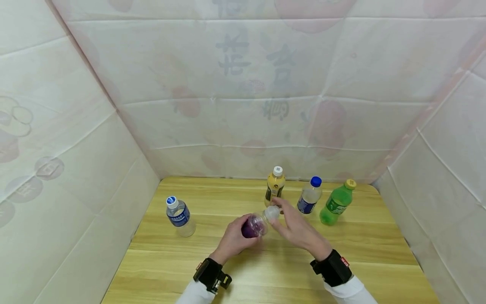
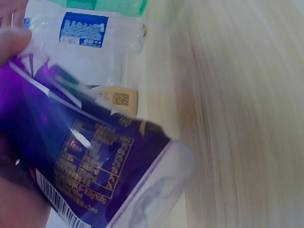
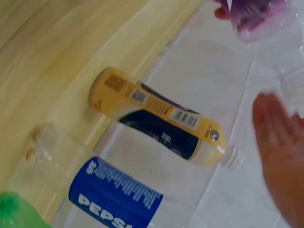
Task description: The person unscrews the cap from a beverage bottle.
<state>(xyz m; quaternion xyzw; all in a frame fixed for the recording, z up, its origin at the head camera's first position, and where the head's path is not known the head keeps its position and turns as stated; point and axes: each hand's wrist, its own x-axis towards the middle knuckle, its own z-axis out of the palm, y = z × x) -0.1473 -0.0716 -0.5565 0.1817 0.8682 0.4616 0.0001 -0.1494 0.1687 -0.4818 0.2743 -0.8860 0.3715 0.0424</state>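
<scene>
My left hand (image 1: 236, 238) grips a clear bottle (image 2: 90, 147) by its purple label, close over the wooden table. In the head view the bottle tilts with its top toward the right. At that top sits a whitish, see-through cap (image 1: 271, 213), and my right hand (image 1: 298, 228) has thumb and fingers on either side of it. The right wrist view shows the right hand's fingers (image 3: 270, 118) blurred beside the cap, which is partly cut off by the frame edge. Just behind the hands stands a yellow bottle (image 1: 275, 185) with a white cap.
Right of the yellow bottle stand a clear Pepsi bottle (image 1: 309, 196) with a blue cap and a green bottle (image 1: 336, 202) with a yellow cap. A clear bottle (image 1: 180, 216) with a blue label stands at left. Pale cloth walls (image 1: 228, 126) enclose the wooden table (image 1: 159, 261).
</scene>
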